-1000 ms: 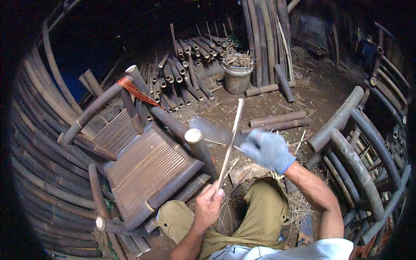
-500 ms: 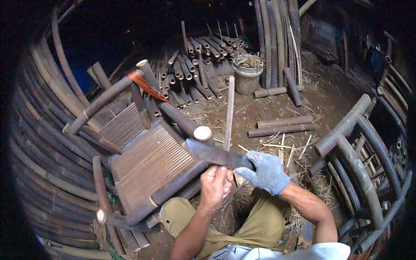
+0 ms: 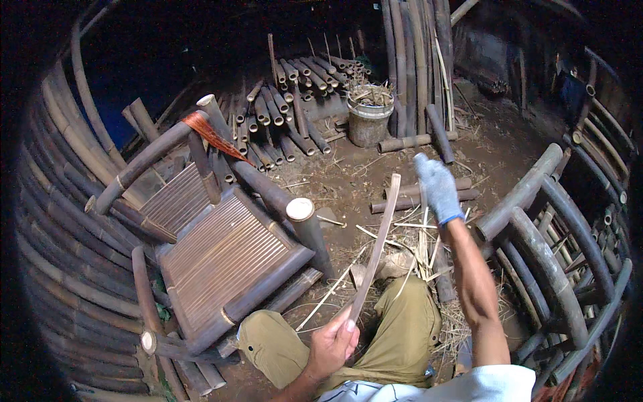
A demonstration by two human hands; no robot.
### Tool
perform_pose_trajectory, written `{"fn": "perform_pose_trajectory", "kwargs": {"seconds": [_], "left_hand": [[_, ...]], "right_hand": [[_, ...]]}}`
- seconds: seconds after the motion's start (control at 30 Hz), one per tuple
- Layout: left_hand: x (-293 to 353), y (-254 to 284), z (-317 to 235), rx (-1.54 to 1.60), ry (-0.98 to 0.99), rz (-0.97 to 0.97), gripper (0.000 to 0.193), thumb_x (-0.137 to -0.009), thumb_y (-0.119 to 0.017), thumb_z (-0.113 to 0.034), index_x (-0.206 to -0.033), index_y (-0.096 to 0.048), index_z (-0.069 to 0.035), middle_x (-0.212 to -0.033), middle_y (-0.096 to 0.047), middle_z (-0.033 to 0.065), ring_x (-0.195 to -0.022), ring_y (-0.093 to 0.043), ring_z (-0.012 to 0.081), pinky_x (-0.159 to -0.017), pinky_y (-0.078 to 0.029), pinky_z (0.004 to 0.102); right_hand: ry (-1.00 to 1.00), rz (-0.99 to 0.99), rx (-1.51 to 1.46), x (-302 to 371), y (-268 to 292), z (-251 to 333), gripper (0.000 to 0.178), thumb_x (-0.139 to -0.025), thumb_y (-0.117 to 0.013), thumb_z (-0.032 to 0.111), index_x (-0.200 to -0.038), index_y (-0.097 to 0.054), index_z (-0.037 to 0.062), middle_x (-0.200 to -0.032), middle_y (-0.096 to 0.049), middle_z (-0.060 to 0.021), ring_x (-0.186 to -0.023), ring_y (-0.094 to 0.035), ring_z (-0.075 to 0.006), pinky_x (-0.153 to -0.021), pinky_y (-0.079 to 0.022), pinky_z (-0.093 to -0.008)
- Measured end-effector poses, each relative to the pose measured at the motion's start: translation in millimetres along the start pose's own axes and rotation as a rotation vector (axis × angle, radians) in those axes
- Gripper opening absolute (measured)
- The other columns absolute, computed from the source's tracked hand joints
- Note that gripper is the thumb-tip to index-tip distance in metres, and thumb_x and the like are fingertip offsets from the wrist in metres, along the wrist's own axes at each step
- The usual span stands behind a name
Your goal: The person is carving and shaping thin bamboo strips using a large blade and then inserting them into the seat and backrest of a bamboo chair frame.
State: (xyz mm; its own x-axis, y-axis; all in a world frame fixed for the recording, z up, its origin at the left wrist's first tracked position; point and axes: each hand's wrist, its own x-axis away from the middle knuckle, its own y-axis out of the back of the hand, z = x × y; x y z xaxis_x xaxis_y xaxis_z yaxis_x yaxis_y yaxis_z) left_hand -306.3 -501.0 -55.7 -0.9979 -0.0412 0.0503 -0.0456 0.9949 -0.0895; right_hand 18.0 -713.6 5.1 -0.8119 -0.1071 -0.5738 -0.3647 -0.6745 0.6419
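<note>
My left hand (image 3: 333, 345), bare and low over my lap, is closed around the lower end of a long, thin bamboo strip (image 3: 380, 249). The strip tilts up and away to the right, with its far end free in the air. My right hand (image 3: 439, 192), in a grey knitted glove with a blue cuff, is stretched forward above the ground, close to two cut bamboo lengths (image 3: 462, 195). Its fingers are smeared and partly hidden, so I cannot tell whether it grips anything. The knife's wide blade does not show plainly now.
A bamboo chair (image 3: 228, 248) with a slatted seat stands at my left. Another bamboo frame (image 3: 549, 254) is at my right. Thin split strips (image 3: 422, 248) and shavings litter the ground ahead. Farther off are a bucket of scraps (image 3: 370, 120) and a stack of bamboo poles (image 3: 295, 100).
My right hand, which held a wide-bladed knife across the strip, has swung forward and away. My left hand has drawn lower toward my lap, and the strip now leans right.
</note>
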Motion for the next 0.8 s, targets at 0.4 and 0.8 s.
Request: {"fn": "perform_pose_trajectory", "kwargs": {"seconds": [0.4, 0.8], "left_hand": [[-147, 15, -23, 0.046, -0.71, -0.463, 0.025, -0.089, -0.072, -0.008, -0.108, -0.057, -0.004, -0.098, -0.059, 0.0055, -0.092, -0.057, 0.0128, -0.084, -0.048, 0.0292], [-68, 63, -15, 0.248, 0.093, 0.214, 0.043, -0.103, -0.055, -0.021, -0.14, -0.051, 0.0, -0.097, -0.063, 0.0041, -0.066, -0.055, 0.0073, -0.057, -0.048, 0.0227]], "right_hand": [[-0.385, 0.55, -0.886, 97, -16, 147, 0.039, -0.096, -0.058, 0.04, -0.078, -0.061, 0.0054, -0.065, -0.059, -0.0081, -0.058, -0.057, -0.0148, -0.054, -0.048, -0.0333], [0.26, 0.014, -0.366, 30, -27, 78, 0.043, -0.094, -0.063, 0.043, -0.086, -0.06, 0.0015, -0.071, -0.062, -0.017, -0.053, -0.06, -0.0299, -0.056, -0.053, -0.0409]]}}
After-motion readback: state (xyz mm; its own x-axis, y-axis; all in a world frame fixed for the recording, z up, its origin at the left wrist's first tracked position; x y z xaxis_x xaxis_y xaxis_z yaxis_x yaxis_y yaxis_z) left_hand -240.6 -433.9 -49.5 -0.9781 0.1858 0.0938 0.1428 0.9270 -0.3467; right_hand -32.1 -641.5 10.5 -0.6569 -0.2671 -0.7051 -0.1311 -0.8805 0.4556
